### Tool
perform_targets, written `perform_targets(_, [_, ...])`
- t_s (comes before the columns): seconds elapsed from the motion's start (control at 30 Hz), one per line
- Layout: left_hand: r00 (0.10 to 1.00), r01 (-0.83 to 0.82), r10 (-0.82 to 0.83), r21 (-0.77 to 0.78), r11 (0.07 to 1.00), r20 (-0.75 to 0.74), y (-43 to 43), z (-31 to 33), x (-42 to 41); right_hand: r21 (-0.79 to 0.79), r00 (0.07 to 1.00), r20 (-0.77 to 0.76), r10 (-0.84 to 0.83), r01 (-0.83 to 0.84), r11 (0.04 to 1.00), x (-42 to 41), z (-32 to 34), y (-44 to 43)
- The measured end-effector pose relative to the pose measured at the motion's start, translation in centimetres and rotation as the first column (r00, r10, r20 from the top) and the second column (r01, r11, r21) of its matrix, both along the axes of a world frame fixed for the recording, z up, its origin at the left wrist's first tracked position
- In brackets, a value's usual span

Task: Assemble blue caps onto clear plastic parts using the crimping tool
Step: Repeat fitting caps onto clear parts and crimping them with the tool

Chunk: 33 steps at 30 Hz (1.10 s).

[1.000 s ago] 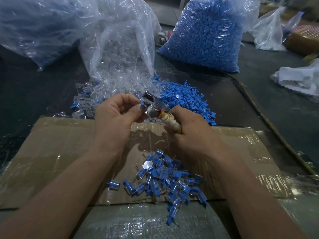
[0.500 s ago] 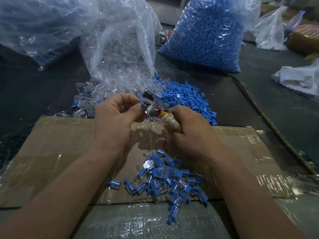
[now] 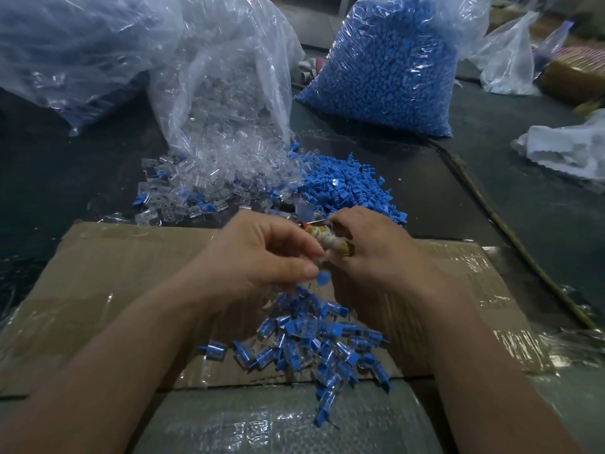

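Your left hand point(image 3: 258, 260) has dropped from the tool point(image 3: 330, 242) head toward the pile point(image 3: 311, 339); the tool has swung lower.

Your right hand point(image 3: 376, 253) wraps its fingers round the tool's bound handle, its metal head blurred and pointing away from you. Your left hand hangs over the finished pile on the cardboard point(image 3: 114, 273), fingers loosely curled; a blue piece point(image 3: 322, 276) sits just at your thumb tip, and motion blur hides whether you pinch it or it is free. Loose caps point(image 3: 347, 185) lie heaped beyond your right hand, clear parts point(image 3: 203, 188) spilling beside them to the left.
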<state>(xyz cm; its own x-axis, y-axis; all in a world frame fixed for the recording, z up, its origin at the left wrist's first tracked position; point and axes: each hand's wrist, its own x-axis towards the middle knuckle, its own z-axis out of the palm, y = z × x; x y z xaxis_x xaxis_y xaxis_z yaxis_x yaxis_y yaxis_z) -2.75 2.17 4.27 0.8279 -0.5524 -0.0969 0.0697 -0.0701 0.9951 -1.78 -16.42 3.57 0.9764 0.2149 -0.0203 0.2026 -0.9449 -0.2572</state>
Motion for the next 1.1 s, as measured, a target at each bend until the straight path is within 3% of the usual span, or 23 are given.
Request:
perform_targets(0.17, [0.986, 0.153, -0.157, 0.083, 0.985, 0.051, 0.0, -0.4, 0.2, -0.004, 0.998, -0.029, 0.061, -0.061, 0.998, -0.2, 0.2, 0.1])
perform_targets(0.27, [0.990, 0.138, -0.138, -0.012, 0.990, 0.003, 0.3, -0.2, 0.0, -0.031, 0.995, -0.066, 0.076, -0.078, 0.996, -0.2, 0.3, 0.2])
perform_targets(0.4, [0.966, -0.255, 0.258, -0.085, 0.963, 0.024, 0.5, -0.4, 0.7, -0.013, 0.989, -0.124, 0.086, -0.089, 0.996, -0.2, 0.3, -0.2])
perform_targets(0.47, [0.850, -0.504, 0.498, -0.014, 0.864, 0.171, 0.7, -1.0, 1.7, 0.010, 0.985, -0.147, 0.092, -0.091, 0.996, -0.2, 0.4, -0.4])
perform_targets(0.53, [0.698, -0.689, 0.623, 0.092, 0.719, 0.352, 1.1, -2.0, 2.6, 0.021, 0.979, -0.175, 0.101, -0.099, 0.995, -0.3, 0.5, -0.7])
perform_targets(0.6, [0.639, -0.742, 0.597, 0.185, 0.644, 0.485, 1.3, -2.6, 3.1, 0.043, 0.973, -0.210, 0.100, -0.094, 0.995, -0.3, 0.6, -0.9])
perform_targets(0.7, [0.655, -0.719, 0.402, 0.363, 0.593, 0.640, 1.2, -3.3, 3.7, 0.072, 0.974, -0.209, 0.091, -0.077, 0.994, -0.2, 0.8, -1.2])
perform_targets(0.83, [0.739, -0.639, 0.216, 0.562, 0.525, 0.639, 0.9, -3.6, 4.0, 0.053, 0.985, -0.155, 0.071, -0.064, 0.997, -0.2, 0.9, -0.8])
perform_targets(0.93, [0.736, -0.636, 0.161, 0.591, 0.496, 0.657, 0.9, -3.7, 4.1, 0.078, 0.991, -0.120, 0.056, -0.047, 0.996, -0.2, 0.8, -0.7])
perform_targets(1.1, [0.702, -0.662, 0.191, 0.530, 0.530, 0.686, 1.0, -3.9, 4.3, 0.109, 0.994, -0.105, 0.044, -0.033, 0.993, -0.2, 0.7, -0.7])
